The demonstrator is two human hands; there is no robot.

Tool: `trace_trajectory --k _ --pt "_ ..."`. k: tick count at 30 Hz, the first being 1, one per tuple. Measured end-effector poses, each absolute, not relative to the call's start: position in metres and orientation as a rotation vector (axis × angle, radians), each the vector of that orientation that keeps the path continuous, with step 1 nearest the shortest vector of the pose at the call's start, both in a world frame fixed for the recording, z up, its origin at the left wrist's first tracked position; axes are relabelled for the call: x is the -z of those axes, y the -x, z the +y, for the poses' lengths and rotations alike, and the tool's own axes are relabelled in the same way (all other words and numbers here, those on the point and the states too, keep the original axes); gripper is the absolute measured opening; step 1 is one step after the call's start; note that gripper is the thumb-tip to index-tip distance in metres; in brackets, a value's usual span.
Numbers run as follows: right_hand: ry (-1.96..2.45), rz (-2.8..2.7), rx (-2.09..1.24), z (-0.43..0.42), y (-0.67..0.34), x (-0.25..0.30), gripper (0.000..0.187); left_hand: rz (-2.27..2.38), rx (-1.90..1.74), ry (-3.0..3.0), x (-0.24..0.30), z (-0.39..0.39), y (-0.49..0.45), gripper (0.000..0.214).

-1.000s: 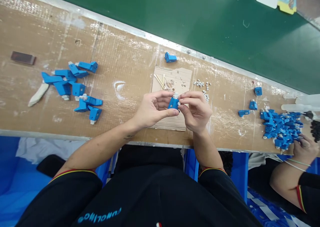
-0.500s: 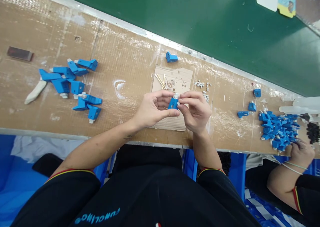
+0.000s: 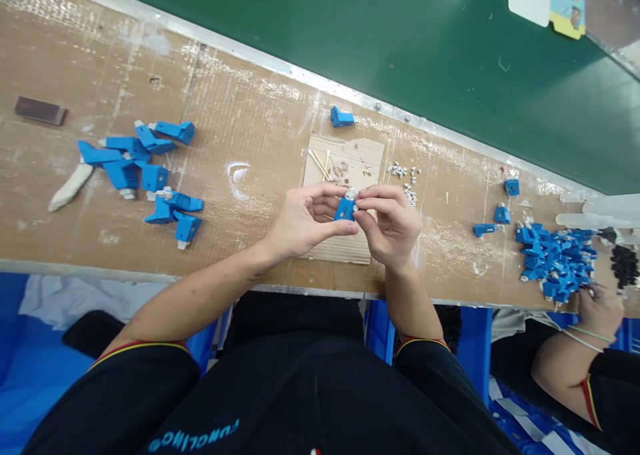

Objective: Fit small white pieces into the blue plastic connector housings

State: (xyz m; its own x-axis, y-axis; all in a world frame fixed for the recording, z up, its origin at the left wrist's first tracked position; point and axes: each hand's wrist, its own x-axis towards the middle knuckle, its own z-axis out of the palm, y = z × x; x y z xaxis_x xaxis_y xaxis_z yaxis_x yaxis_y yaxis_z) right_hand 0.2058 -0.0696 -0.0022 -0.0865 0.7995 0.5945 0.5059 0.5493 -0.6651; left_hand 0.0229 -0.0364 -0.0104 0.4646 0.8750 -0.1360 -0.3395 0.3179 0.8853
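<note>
Brown work surface [image 3: 265,121], seen from above, with a loose cluster of blue pieces [image 3: 121,173] at left and a cardboard sheet [image 3: 340,251] at centre. A dense pile of similar pieces [image 3: 555,258] occupies the far right, just beside a co-worker's hand [image 3: 603,311]. The left grip [image 3: 300,221] and right grip [image 3: 393,225] meet above the sheet: the left closed on a blue piece [image 3: 344,210], pale end away from the wearer; the right pinching a small pale bit [image 3: 355,209] at its side. Grey bits [image 3: 397,169] lie scattered beyond the right grip.
</note>
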Motion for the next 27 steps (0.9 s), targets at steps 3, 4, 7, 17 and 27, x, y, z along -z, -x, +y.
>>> trace_trajectory --k 3,4,7,17,27 --pt "1.103 -1.755 -0.344 -0.0696 -0.2058 0.0017 0.011 0.701 -0.894 -0.935 0.0116 -0.0363 -0.0226 0.073" --pt "1.1 -1.757 -0.337 -0.0696 -0.2057 0.0014 0.011 0.704 -0.895 -0.944 0.012 -0.0362 -0.0225 0.073" --pt "1.086 -1.754 -0.326 -0.0694 -0.205 0.0004 0.012 0.708 -0.895 -0.973 0.0127 -0.036 -0.0225 0.073" --pt "1.112 -1.772 -0.29 -0.0693 -0.2046 -0.0006 0.008 0.735 -0.909 -0.967 0.0091 -0.0356 -0.0233 0.07" --pt "1.074 -1.754 -0.347 -0.0689 -0.2067 -0.0009 0.015 0.702 -0.922 -1.021 0.0102 -0.0358 -0.0234 0.068"
